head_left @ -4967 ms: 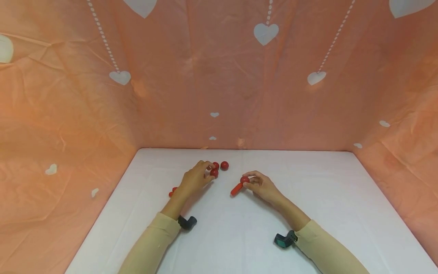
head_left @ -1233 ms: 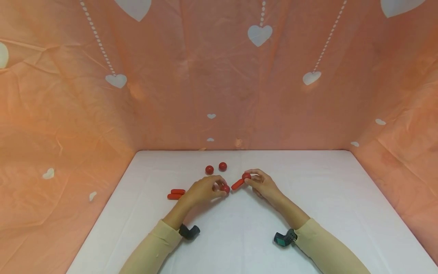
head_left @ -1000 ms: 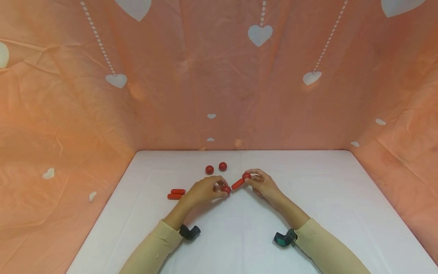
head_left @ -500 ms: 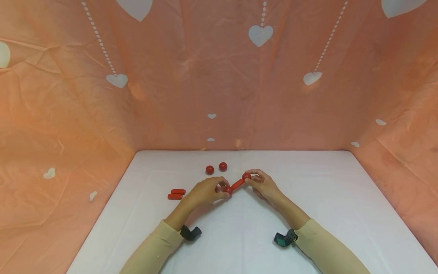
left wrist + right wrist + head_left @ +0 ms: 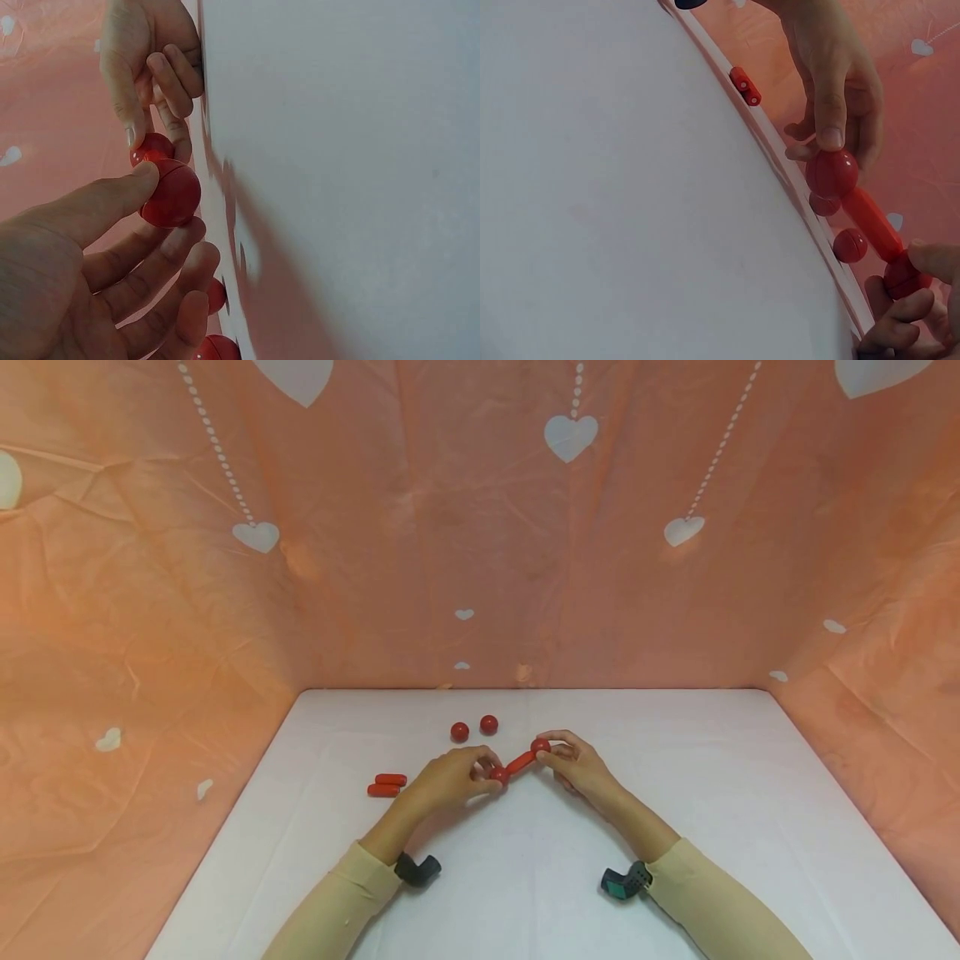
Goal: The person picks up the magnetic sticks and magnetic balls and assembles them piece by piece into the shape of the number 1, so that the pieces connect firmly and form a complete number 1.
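Note:
My left hand (image 5: 456, 775) pinches a red ball (image 5: 174, 196) between thumb and fingers. My right hand (image 5: 576, 763) pinches a second red ball (image 5: 540, 746). Between the two balls runs a short red rod (image 5: 871, 223), an end at each ball, so the three form a dumbbell shape. In the head view this piece slants up to the right, over the middle of the table. A fine seam line shows round the left-hand ball in the left wrist view.
Two loose red balls, one (image 5: 460, 732) left of the other (image 5: 489, 724), lie behind my left hand on the white table (image 5: 675, 760). Two red rods (image 5: 384, 790) lie side by side left of that hand. A peach cloth with hearts (image 5: 480, 527) stands behind the table.
My left hand has picked a ball from the group at the back and brought it toward me and right, against the rod's free end. The right hand has kept its ball nearly in place.

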Demonstrator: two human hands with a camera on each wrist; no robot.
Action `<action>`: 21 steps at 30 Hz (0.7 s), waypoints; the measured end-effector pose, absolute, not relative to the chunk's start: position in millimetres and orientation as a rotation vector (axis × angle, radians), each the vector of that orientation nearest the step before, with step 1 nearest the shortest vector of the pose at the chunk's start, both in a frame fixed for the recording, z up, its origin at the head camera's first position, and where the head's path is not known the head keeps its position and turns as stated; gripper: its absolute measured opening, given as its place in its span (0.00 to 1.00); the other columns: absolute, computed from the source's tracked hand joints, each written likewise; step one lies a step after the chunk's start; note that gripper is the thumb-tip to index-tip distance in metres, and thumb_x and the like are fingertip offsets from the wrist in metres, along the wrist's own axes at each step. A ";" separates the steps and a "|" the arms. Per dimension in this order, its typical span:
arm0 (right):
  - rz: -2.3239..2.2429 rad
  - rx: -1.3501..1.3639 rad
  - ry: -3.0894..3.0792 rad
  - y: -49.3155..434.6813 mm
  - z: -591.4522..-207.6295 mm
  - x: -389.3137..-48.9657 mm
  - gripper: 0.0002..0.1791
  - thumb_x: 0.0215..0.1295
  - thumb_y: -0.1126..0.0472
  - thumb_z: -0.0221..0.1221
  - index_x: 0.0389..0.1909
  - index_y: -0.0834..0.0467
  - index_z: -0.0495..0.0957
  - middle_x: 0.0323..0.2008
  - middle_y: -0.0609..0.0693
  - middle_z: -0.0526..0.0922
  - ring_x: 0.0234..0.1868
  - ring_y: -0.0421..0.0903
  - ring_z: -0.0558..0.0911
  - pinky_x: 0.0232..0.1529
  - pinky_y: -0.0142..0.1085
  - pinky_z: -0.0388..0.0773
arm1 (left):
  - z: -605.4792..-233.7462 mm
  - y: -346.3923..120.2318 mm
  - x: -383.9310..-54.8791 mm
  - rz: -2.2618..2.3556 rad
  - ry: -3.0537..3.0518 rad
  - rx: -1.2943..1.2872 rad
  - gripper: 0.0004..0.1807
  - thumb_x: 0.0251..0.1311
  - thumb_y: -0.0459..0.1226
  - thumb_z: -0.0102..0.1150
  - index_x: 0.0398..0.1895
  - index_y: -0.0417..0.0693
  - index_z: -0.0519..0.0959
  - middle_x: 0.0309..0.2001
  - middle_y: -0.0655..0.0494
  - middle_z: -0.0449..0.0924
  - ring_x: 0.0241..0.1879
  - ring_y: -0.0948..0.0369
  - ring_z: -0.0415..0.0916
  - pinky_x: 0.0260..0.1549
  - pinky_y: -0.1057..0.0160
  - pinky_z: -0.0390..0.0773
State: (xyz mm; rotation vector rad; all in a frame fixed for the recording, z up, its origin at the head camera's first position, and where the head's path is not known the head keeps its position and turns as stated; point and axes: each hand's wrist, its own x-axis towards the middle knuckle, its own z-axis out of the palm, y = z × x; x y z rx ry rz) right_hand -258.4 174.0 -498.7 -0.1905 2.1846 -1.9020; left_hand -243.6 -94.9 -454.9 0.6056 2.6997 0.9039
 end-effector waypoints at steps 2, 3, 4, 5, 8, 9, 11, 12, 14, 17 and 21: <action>-1.920 -0.199 2.168 173.8 -498.3 -258.3 0.25 0.76 0.55 0.67 0.68 0.58 0.75 0.43 0.53 0.87 0.19 0.40 0.66 0.19 0.30 0.62 | -454.3 -95.7 -243.9 0.911 2.696 0.614 0.15 0.66 0.45 0.76 0.53 0.57 0.85 0.46 0.60 0.87 0.44 0.59 0.82 0.46 0.52 0.82; -1.930 -0.202 2.158 173.6 -498.2 -258.3 0.25 0.76 0.56 0.67 0.68 0.58 0.75 0.43 0.54 0.87 0.19 0.39 0.66 0.19 0.30 0.61 | -454.3 -96.1 -244.2 0.914 2.695 0.617 0.15 0.66 0.45 0.76 0.53 0.57 0.85 0.46 0.59 0.87 0.44 0.59 0.82 0.46 0.52 0.82; -1.937 -0.207 2.151 173.5 -498.2 -258.3 0.25 0.76 0.56 0.67 0.68 0.59 0.75 0.44 0.54 0.87 0.19 0.39 0.66 0.19 0.30 0.61 | -454.2 -96.4 -244.4 0.915 2.694 0.619 0.15 0.66 0.45 0.76 0.53 0.57 0.85 0.46 0.59 0.87 0.44 0.59 0.82 0.46 0.52 0.82; -1.942 -0.205 2.147 173.2 -498.1 -258.4 0.25 0.76 0.56 0.67 0.68 0.59 0.75 0.44 0.54 0.87 0.19 0.39 0.66 0.19 0.30 0.61 | -454.4 -96.7 -244.8 0.916 2.694 0.621 0.15 0.66 0.45 0.76 0.53 0.57 0.85 0.46 0.59 0.87 0.44 0.59 0.82 0.46 0.52 0.82; -1.928 -0.174 2.166 172.7 -498.0 -258.6 0.25 0.75 0.55 0.68 0.68 0.57 0.76 0.43 0.54 0.86 0.19 0.39 0.67 0.19 0.30 0.62 | -455.1 -96.8 -245.9 0.906 2.698 0.615 0.15 0.66 0.46 0.75 0.53 0.59 0.84 0.46 0.60 0.87 0.45 0.59 0.82 0.47 0.52 0.82; -1.916 -0.166 2.183 172.7 -497.9 -258.5 0.25 0.74 0.55 0.69 0.67 0.56 0.77 0.43 0.54 0.86 0.19 0.40 0.67 0.19 0.30 0.63 | -455.3 -96.7 -245.9 0.904 2.699 0.608 0.15 0.67 0.46 0.75 0.53 0.60 0.84 0.46 0.61 0.87 0.45 0.59 0.82 0.48 0.52 0.82; -1.893 -0.154 2.219 172.4 -497.2 -257.9 0.24 0.74 0.55 0.69 0.66 0.55 0.77 0.43 0.54 0.86 0.19 0.41 0.68 0.19 0.30 0.64 | -455.3 -96.6 -246.0 0.904 2.699 0.601 0.14 0.67 0.46 0.75 0.53 0.61 0.84 0.46 0.61 0.87 0.46 0.59 0.83 0.48 0.52 0.82; -1.885 -0.156 2.236 172.0 -496.7 -257.4 0.24 0.74 0.56 0.69 0.66 0.55 0.78 0.42 0.55 0.86 0.19 0.41 0.69 0.18 0.30 0.65 | -455.1 -96.5 -245.9 0.904 2.699 0.597 0.14 0.67 0.47 0.75 0.53 0.61 0.84 0.46 0.61 0.87 0.46 0.59 0.83 0.48 0.51 0.82; -1.868 -0.165 2.268 171.9 -495.8 -256.7 0.23 0.74 0.56 0.69 0.65 0.56 0.79 0.42 0.56 0.86 0.19 0.42 0.69 0.18 0.31 0.66 | -454.8 -96.3 -245.5 0.910 2.697 0.589 0.14 0.67 0.46 0.75 0.53 0.61 0.84 0.46 0.61 0.87 0.46 0.59 0.83 0.49 0.51 0.82; -1.843 -0.180 2.304 172.4 -495.3 -256.3 0.23 0.73 0.56 0.70 0.65 0.56 0.79 0.41 0.56 0.86 0.19 0.42 0.70 0.18 0.31 0.67 | -455.4 -95.8 -245.3 0.920 2.694 0.583 0.15 0.67 0.46 0.75 0.53 0.60 0.84 0.46 0.61 0.87 0.46 0.59 0.83 0.49 0.51 0.83; -1.803 -0.180 2.347 173.9 -495.0 -256.9 0.23 0.72 0.55 0.71 0.64 0.55 0.80 0.40 0.55 0.85 0.19 0.43 0.71 0.19 0.32 0.69 | -457.1 -95.1 -246.0 0.939 2.690 0.574 0.15 0.67 0.45 0.75 0.53 0.59 0.84 0.45 0.62 0.87 0.46 0.59 0.83 0.49 0.51 0.83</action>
